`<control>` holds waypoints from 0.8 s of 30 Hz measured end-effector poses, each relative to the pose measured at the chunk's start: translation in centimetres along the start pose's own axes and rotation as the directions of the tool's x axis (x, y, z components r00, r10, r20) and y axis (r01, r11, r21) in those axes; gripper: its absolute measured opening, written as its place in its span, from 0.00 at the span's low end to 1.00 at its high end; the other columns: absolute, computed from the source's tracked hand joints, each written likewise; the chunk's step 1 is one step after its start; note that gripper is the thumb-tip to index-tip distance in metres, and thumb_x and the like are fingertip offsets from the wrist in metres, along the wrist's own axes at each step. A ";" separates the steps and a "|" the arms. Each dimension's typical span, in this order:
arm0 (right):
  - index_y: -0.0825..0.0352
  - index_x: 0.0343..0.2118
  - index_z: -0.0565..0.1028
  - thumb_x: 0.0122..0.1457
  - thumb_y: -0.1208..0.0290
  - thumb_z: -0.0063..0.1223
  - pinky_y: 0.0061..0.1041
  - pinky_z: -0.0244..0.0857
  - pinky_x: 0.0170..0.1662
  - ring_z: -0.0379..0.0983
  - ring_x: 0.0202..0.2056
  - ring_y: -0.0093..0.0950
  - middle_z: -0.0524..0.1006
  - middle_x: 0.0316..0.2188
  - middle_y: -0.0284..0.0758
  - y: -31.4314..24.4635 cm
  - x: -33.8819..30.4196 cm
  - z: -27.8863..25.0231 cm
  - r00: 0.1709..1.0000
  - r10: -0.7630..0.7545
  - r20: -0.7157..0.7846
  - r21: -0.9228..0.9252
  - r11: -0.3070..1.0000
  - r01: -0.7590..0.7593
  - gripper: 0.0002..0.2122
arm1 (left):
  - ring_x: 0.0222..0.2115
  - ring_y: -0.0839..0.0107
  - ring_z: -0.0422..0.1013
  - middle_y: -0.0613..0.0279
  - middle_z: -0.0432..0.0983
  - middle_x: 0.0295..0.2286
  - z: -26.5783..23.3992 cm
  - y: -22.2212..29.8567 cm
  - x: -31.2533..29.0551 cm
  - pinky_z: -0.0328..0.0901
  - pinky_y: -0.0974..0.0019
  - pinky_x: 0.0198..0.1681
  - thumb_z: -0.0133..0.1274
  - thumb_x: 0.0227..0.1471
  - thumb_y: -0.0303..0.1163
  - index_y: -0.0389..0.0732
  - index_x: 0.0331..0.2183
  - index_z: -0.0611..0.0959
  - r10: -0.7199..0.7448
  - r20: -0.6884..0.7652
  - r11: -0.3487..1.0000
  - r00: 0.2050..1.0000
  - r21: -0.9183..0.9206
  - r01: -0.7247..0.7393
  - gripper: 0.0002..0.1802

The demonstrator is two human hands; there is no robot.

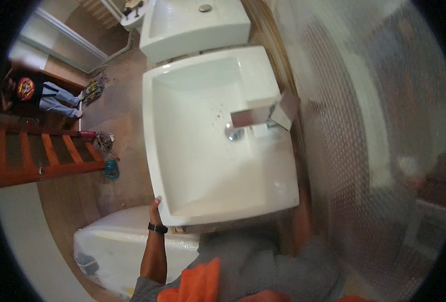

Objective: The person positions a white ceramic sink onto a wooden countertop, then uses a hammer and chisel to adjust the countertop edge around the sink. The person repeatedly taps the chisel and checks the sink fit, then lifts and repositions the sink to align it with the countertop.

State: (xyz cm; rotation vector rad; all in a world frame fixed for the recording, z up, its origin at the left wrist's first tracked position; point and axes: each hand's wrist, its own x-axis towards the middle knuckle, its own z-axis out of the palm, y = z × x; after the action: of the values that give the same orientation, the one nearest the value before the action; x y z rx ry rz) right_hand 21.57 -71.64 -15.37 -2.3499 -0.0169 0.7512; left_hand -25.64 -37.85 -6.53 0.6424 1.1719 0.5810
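Observation:
A large white rectangular washbasin lies in front of me, with a round metal drain and a blocky shiny tap at its right side. My left hand grips the near left corner. Its thumb lies up over the rim, while the other fingers are hidden under the edge. My right arm reaches along the near right corner, and the right hand is mostly hidden beside or below the basin there. Small dark specks dot the bowl near the drain.
A second white basin stands just beyond. Clear bubbled plastic wrap hangs along the right. Plastic-covered white ware lies at lower left. Farther left are a wooden ladder-like frame, a teal object and another person.

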 end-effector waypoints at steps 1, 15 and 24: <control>0.72 0.55 0.71 0.65 0.49 0.50 0.37 0.60 0.58 0.68 0.54 0.36 0.73 0.53 0.42 -0.5 0.6 0.3 1.000 -0.018 -0.008 0.014 1.000 0.018 0.28 | 0.42 0.58 0.76 0.51 0.77 0.43 -0.6 -0.1 0.4 0.72 0.56 0.45 0.59 0.47 0.54 0.32 0.51 0.75 0.007 -0.005 1.000 1.000 0.011 -0.006 0.39; 0.72 0.55 0.71 0.65 0.50 0.50 0.37 0.61 0.58 0.69 0.54 0.36 0.74 0.52 0.42 -6.4 5.1 3.4 0.993 -0.007 -0.119 0.419 0.906 0.057 0.28 | 0.47 0.59 0.74 0.52 0.77 0.45 -0.1 2.0 1.8 0.68 0.54 0.52 0.54 0.55 0.51 0.32 0.54 0.74 -0.041 0.164 0.987 0.986 0.163 0.014 0.36; 0.72 0.55 0.71 0.62 0.52 0.54 0.39 0.60 0.59 0.68 0.55 0.40 0.73 0.53 0.46 1.8 -11.6 -1.2 1.000 0.015 -0.023 0.360 0.933 -0.006 0.27 | 0.24 0.71 0.75 0.60 0.80 0.23 -9.0 -5.5 -3.3 0.68 0.69 0.27 0.54 0.60 0.40 0.37 0.34 0.85 0.009 -0.009 0.730 1.000 0.684 -0.001 0.16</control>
State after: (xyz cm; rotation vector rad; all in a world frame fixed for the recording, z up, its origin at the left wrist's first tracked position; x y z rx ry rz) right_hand 12.15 -76.07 -9.77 -2.0098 0.1346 0.6657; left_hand -34.76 -42.52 -10.68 1.2780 1.3988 0.1252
